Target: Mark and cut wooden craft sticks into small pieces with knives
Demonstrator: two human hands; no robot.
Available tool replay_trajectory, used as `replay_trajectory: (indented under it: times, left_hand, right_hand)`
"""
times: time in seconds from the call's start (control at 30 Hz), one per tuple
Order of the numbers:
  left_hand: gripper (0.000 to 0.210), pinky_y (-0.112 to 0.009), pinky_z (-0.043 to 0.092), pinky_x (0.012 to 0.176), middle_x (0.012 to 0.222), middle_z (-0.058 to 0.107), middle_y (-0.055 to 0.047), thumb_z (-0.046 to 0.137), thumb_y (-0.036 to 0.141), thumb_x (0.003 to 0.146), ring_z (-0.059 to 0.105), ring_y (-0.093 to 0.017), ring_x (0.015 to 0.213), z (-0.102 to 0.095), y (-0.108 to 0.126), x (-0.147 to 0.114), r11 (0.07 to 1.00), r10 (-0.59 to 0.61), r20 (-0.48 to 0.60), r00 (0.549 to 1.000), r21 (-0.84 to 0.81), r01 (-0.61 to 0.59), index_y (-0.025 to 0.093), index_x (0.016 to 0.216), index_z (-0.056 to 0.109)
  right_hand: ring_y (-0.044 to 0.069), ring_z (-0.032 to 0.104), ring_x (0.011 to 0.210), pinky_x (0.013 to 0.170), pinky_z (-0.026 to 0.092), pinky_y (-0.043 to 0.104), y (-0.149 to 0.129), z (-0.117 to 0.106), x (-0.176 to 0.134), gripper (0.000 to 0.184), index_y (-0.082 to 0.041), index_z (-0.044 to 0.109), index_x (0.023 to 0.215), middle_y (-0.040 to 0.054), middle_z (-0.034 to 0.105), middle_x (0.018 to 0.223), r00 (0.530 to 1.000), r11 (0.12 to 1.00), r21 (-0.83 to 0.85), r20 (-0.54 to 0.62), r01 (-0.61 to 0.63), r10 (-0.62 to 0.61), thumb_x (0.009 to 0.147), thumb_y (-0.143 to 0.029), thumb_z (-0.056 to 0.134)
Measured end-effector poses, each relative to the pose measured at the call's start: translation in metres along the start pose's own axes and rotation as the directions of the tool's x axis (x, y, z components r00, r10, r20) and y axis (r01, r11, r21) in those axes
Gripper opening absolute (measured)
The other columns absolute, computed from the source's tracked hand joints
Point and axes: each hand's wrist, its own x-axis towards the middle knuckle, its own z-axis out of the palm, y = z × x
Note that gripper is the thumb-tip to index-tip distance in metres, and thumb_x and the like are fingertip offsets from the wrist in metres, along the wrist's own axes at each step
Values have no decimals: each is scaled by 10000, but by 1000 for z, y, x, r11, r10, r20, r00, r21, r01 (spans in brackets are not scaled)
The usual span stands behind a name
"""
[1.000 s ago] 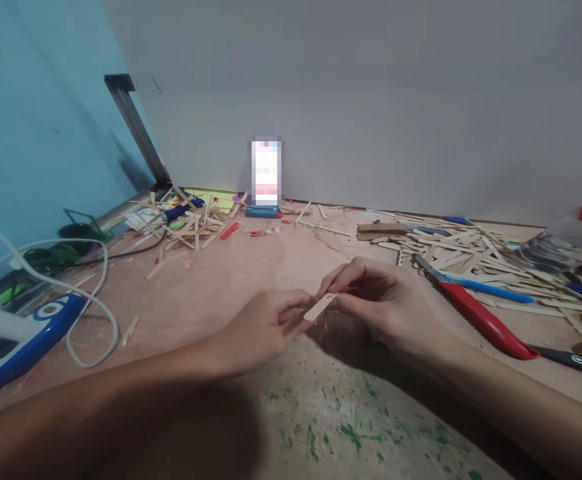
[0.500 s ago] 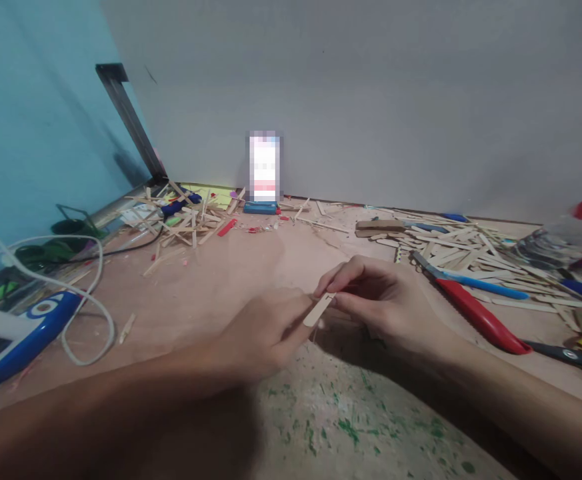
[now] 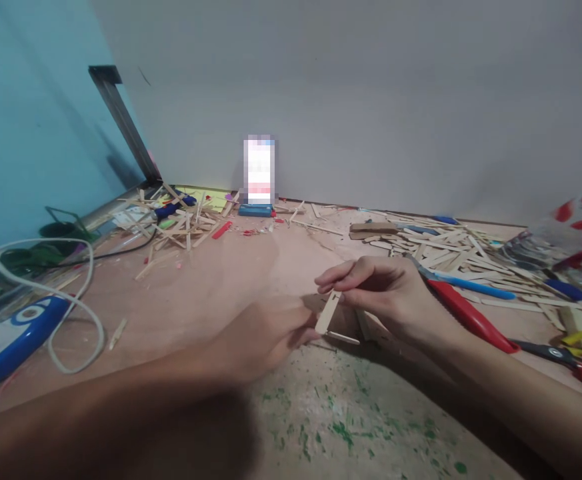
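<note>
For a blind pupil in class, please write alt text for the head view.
A right hand pinches a small wooden piece beside the left hand, above a tabletop; loose sticks and a red-handled tool lie to the right.

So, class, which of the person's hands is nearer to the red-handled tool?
Right. In the picture, the right hand is just left of the red-handled tool; the left hand is farther left, on the right hand's far side from the tool.
</note>
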Motion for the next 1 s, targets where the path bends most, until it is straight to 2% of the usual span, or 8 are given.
replay_trajectory:
  times: [0.1, 0.2, 0.43, 0.6, 0.87, 1.0]
  left_hand:
    - [208, -302, 520, 858, 1028, 776, -88, 502, 186, 1062, 706, -209, 941, 0, 0, -1, 1000, 29, 17, 999, 4, -29, 179, 1035, 708]
    - [213, -306, 532, 872, 1056, 784, -91, 502, 182, 1064, 721, -212, 966, 0, -1, -1, 999, 52, 14, 999, 7, -52, 186, 1063, 714]
    - [226, -305, 547, 875, 1090, 790, -95, 512, 203, 1084, 730, -216, 988, 1, -2, -1, 997, 83, -14, 996, 7, -83, 194, 1130, 733]
    - [236, -286, 550, 843, 990, 778, -69, 517, 164, 1069, 723, -200, 908, -1, 0, -1, 996, 88, -24, 996, 3, -88, 196, 1123, 745]
    - [277, -299, 551, 961, 1167, 798, -108, 501, 197, 1095, 734, -218, 1085, -2, -1, 0, 997, 73, -25, 997, -35, -74, 181, 1212, 752]
    - [273, -284, 546, 871, 1072, 795, -84, 498, 201, 1087, 718, -198, 963, -2, 0, 0, 998, 45, -29, 999, -51, -46, 192, 1151, 764]
  right_hand:
    - [219, 842, 909, 804, 708, 348, -6, 1, -3, 111, -255, 817, 760, 54, 864, 991, 997, 999, -51, 80, -2, 6, 844, -231, 886]
    - [231, 846, 915, 789, 718, 362, -13, 5, -7, 118, -268, 819, 779, 54, 864, 1026, 992, 996, -89, 126, -15, 26, 884, -233, 860]
    - [203, 846, 927, 795, 715, 326, -8, 7, -9, 150, -263, 800, 776, 33, 864, 1038, 995, 996, -84, 100, 11, -2, 913, -207, 823]
    - [188, 847, 925, 793, 709, 297, -6, 6, -9, 172, -262, 795, 779, 24, 867, 1040, 994, 996, -65, 95, 58, -52, 911, -152, 804]
    - [193, 842, 981, 847, 698, 316, -1, 8, -10, 211, -251, 800, 805, 45, 865, 1082, 980, 986, -99, 157, 138, -121, 923, -89, 736]
    - [189, 839, 980, 828, 688, 304, 5, 6, -10, 199, -236, 799, 820, 60, 863, 1102, 980, 988, -116, 180, 103, -82, 932, -92, 720]
